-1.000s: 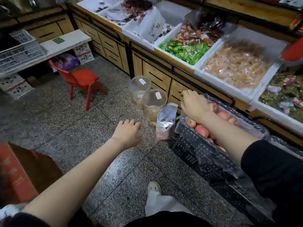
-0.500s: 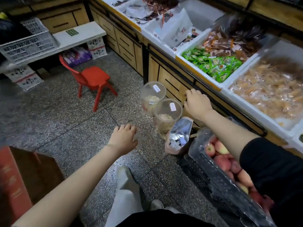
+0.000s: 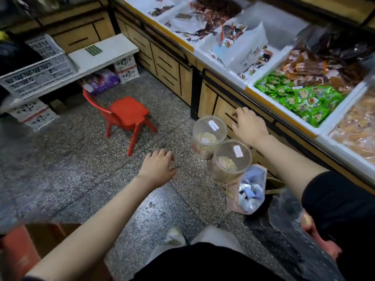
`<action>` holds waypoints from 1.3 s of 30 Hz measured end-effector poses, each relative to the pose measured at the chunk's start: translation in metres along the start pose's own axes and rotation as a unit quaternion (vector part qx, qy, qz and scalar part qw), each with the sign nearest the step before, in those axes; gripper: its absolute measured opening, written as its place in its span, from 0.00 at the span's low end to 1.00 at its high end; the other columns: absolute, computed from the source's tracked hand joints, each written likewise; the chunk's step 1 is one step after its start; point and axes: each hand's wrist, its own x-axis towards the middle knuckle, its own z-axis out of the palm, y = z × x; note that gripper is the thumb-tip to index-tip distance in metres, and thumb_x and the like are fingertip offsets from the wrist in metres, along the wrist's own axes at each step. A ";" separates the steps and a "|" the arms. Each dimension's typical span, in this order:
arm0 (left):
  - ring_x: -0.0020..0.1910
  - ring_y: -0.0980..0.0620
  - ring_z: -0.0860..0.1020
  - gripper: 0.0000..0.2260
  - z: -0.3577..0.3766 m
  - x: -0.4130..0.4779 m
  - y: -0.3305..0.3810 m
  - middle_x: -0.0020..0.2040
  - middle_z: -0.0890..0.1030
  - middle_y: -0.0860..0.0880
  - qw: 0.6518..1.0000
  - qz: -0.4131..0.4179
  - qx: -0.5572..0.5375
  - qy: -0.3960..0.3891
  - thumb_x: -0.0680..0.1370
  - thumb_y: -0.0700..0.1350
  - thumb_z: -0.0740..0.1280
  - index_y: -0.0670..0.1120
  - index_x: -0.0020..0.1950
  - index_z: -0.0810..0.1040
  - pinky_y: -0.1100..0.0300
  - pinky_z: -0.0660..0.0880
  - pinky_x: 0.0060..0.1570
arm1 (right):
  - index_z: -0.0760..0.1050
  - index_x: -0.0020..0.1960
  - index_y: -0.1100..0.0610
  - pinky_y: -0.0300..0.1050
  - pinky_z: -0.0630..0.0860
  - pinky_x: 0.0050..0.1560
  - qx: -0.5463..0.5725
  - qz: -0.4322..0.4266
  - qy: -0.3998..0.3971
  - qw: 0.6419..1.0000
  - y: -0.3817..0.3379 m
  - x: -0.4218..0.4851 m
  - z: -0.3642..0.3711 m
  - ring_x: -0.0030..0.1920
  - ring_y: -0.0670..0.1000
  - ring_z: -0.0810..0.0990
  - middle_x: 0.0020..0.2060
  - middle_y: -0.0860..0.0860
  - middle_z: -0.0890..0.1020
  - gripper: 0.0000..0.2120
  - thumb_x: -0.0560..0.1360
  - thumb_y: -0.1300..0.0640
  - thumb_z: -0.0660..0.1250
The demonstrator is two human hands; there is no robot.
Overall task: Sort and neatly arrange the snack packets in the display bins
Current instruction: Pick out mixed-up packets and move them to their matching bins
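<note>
Moved off black crate rim since a second ago: right hand (image 3: pixel 249 126) now at wooden cabinet drawer front (image 3: pixel 223 110), fingers loosely bent, fingertips by dark handle slot, grasping nothing; actual contact unclear. Left hand (image 3: pixel 157 169) relaxed, fingers slack, empty, above speckled stone floor (image 3: pixel 81 159), left of two clear round plastic jars (image 3: pixel 209 134). Green foil snack packets (image 3: pixel 300 98) heaped in white foam display bin (image 3: pixel 250 85), far right, well apart from both hands.
</note>
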 end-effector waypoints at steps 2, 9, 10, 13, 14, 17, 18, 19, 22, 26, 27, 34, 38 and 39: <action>0.65 0.46 0.69 0.18 -0.006 0.018 -0.013 0.64 0.73 0.47 1.000 0.001 -0.011 -0.005 0.79 0.56 0.60 0.48 0.65 0.70 0.51 0.64 0.66 | 0.67 0.66 0.60 0.52 0.71 0.55 0.000 0.004 -0.005 1.000 -0.009 0.019 0.002 0.62 0.56 0.71 0.62 0.57 0.72 0.17 0.79 0.54 0.58; 0.65 0.47 0.70 0.18 -0.018 0.093 -0.046 0.64 0.73 0.48 0.999 0.008 -0.051 -0.014 0.79 0.55 0.62 0.48 0.65 0.70 0.51 0.64 0.67 | 0.67 0.66 0.59 0.53 0.72 0.53 0.008 0.022 -0.027 0.999 -0.015 0.098 0.016 0.61 0.57 0.72 0.61 0.57 0.72 0.17 0.79 0.54 0.58; 0.65 0.47 0.70 0.18 -0.021 0.106 -0.049 0.64 0.73 0.48 0.999 0.007 -0.052 -0.015 0.79 0.55 0.62 0.49 0.65 0.70 0.51 0.64 0.67 | 0.67 0.66 0.60 0.53 0.72 0.53 0.008 0.021 -0.031 0.999 -0.014 0.111 0.018 0.61 0.57 0.72 0.61 0.57 0.72 0.17 0.79 0.55 0.58; 0.65 0.47 0.70 0.17 -0.028 0.146 -0.058 0.64 0.73 0.48 0.998 -0.002 -0.054 -0.016 0.79 0.54 0.62 0.49 0.65 0.70 0.51 0.64 0.66 | 0.67 0.66 0.60 0.54 0.72 0.54 0.013 0.021 -0.036 0.999 -0.009 0.155 0.022 0.62 0.58 0.71 0.61 0.58 0.72 0.17 0.79 0.55 0.58; 0.64 0.47 0.70 0.17 -0.031 0.160 -0.060 0.63 0.73 0.48 0.998 -0.005 -0.057 -0.018 0.79 0.54 0.62 0.49 0.65 0.70 0.52 0.65 0.66 | 0.67 0.66 0.60 0.54 0.71 0.55 0.015 0.023 -0.037 0.999 -0.007 0.171 0.023 0.62 0.58 0.71 0.62 0.58 0.72 0.17 0.79 0.55 0.58; 0.64 0.47 0.71 0.17 -0.048 0.201 -0.066 0.63 0.74 0.48 0.998 -0.014 -0.060 -0.025 0.79 0.54 0.62 0.48 0.64 0.70 0.52 0.65 0.65 | 0.68 0.64 0.60 0.53 0.72 0.55 0.010 0.022 -0.041 0.999 0.001 0.217 0.021 0.61 0.59 0.72 0.61 0.59 0.73 0.16 0.79 0.55 0.59; 0.64 0.46 0.71 0.17 -0.054 0.215 -0.068 0.62 0.74 0.48 0.998 -0.017 -0.060 -0.027 0.78 0.54 0.62 0.48 0.64 0.70 0.52 0.66 0.64 | 0.68 0.64 0.60 0.53 0.73 0.55 0.010 0.020 -0.043 0.999 0.004 0.232 0.020 0.61 0.59 0.72 0.60 0.59 0.73 0.16 0.78 0.55 0.59; 0.64 0.46 0.71 0.17 -0.060 0.229 -0.070 0.62 0.73 0.47 0.998 -0.021 -0.057 -0.028 0.78 0.54 0.62 0.48 0.64 0.70 0.52 0.66 0.64 | 0.68 0.64 0.60 0.53 0.73 0.55 0.012 0.016 -0.046 0.999 0.007 0.247 0.019 0.61 0.59 0.73 0.60 0.59 0.73 0.16 0.78 0.55 0.59; 0.63 0.45 0.70 0.18 -0.076 0.270 -0.078 0.61 0.73 0.47 0.998 -0.032 -0.045 -0.027 0.78 0.55 0.63 0.48 0.64 0.70 0.52 0.65 0.61 | 0.68 0.65 0.60 0.53 0.72 0.56 0.020 0.007 -0.060 0.998 0.012 0.293 0.017 0.61 0.59 0.72 0.61 0.59 0.73 0.16 0.79 0.56 0.58; 0.63 0.44 0.70 0.19 -0.094 0.314 -0.092 0.61 0.73 0.46 0.998 -0.045 -0.043 -0.029 0.78 0.55 0.63 0.48 0.65 0.70 0.51 0.65 0.61 | 0.68 0.65 0.60 0.52 0.71 0.54 0.015 -0.006 -0.063 0.998 0.010 0.345 0.016 0.61 0.59 0.72 0.61 0.60 0.73 0.16 0.79 0.56 0.57; 0.64 0.44 0.70 0.18 -0.099 0.322 -0.097 0.61 0.73 0.46 0.997 -0.049 -0.044 -0.030 0.78 0.55 0.63 0.48 0.65 0.69 0.51 0.65 0.61 | 0.68 0.65 0.60 0.52 0.71 0.54 0.013 -0.009 -0.068 0.998 0.007 0.356 0.016 0.62 0.59 0.71 0.61 0.60 0.73 0.16 0.79 0.56 0.57; 0.65 0.45 0.69 0.22 -0.124 0.380 -0.160 0.64 0.72 0.46 0.996 -0.075 -0.050 -0.026 0.78 0.57 0.63 0.47 0.67 0.67 0.52 0.64 0.62 | 0.66 0.67 0.60 0.51 0.71 0.53 0.007 -0.044 -0.084 0.995 -0.035 0.448 0.019 0.62 0.59 0.71 0.61 0.59 0.72 0.17 0.80 0.55 0.56; 0.64 0.45 0.70 0.20 -0.139 0.416 -0.209 0.63 0.73 0.47 0.995 -0.078 -0.056 -0.027 0.78 0.57 0.62 0.48 0.66 0.69 0.52 0.65 0.61 | 0.66 0.67 0.60 0.49 0.70 0.52 0.025 -0.053 -0.080 0.995 -0.074 0.499 0.024 0.61 0.58 0.71 0.61 0.59 0.72 0.17 0.80 0.55 0.57; 0.64 0.45 0.70 0.20 -0.144 0.424 -0.221 0.63 0.73 0.47 0.995 -0.077 -0.057 -0.030 0.78 0.56 0.62 0.48 0.66 0.68 0.51 0.65 0.61 | 0.66 0.67 0.60 0.49 0.70 0.51 0.027 -0.055 -0.082 0.995 -0.084 0.511 0.024 0.61 0.58 0.71 0.62 0.58 0.72 0.17 0.80 0.55 0.57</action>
